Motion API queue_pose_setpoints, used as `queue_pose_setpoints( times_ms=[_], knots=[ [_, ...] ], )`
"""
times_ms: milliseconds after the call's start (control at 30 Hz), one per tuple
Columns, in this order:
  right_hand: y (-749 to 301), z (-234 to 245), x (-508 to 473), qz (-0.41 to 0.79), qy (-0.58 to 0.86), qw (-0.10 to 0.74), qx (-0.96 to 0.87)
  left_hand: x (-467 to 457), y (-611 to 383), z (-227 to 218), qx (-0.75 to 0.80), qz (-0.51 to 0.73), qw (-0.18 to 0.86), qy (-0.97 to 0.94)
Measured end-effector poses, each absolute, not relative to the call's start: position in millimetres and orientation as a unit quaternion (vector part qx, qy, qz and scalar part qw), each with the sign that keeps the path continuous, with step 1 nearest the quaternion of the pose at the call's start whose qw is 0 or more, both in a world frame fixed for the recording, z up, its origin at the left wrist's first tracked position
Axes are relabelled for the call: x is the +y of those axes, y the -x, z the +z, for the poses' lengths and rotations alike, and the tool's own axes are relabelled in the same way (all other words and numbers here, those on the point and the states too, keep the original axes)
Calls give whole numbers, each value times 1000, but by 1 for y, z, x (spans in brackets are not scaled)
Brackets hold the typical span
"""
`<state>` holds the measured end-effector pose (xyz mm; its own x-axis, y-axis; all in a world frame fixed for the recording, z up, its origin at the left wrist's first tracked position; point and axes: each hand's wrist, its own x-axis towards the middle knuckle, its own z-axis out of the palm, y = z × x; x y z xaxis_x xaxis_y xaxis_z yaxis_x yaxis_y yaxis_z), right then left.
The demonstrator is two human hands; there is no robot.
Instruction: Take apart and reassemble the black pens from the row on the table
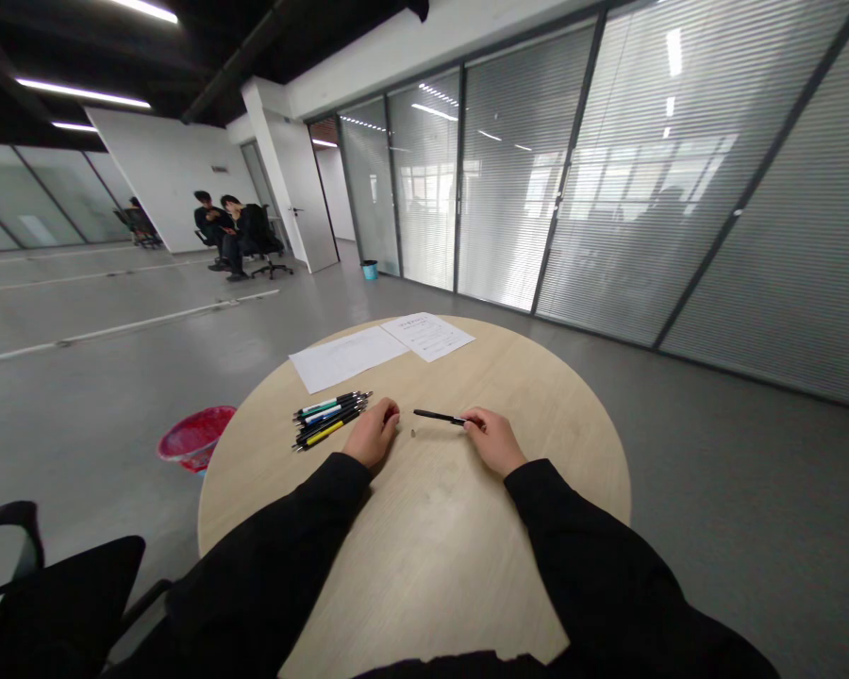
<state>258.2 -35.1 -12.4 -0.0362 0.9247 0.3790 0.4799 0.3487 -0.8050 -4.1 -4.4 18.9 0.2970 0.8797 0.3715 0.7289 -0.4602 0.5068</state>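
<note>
My left hand (374,432) rests on the round pale wood table (439,556) in a loose closed shape, just right of a bundle of several pens (329,421) lying side by side. Those pens have black, yellow, blue and green barrels. My right hand (493,441) pinches the end of a black pen (439,416), which points left toward my left hand. A tiny metal piece (412,433) lies on the wood between my hands. Two sheets of printed paper (346,358) (428,336) lie at the far side of the table.
A red bucket (196,438) stands on the grey floor left of the table, and a black chair (57,594) sits at lower left. Two seated people (230,236) are far back by a white wall. Glass walls with blinds run along the right.
</note>
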Motion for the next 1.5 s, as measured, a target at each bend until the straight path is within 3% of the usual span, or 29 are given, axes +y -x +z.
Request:
queue_pose_setpoints(
  times_ms=[200, 1233, 1500],
  knots=[
    [-258, -12, -35, 233, 517, 464, -680, -9, 1, 22, 509, 357, 154, -768],
    [-259, -15, -33, 220, 508, 446, -703, -10, -1, 21, 463, 355, 173, -794],
    [-259, -17, -32, 225, 500, 454, -702, -12, -4, 24, 478, 367, 239, -761]
  ],
)
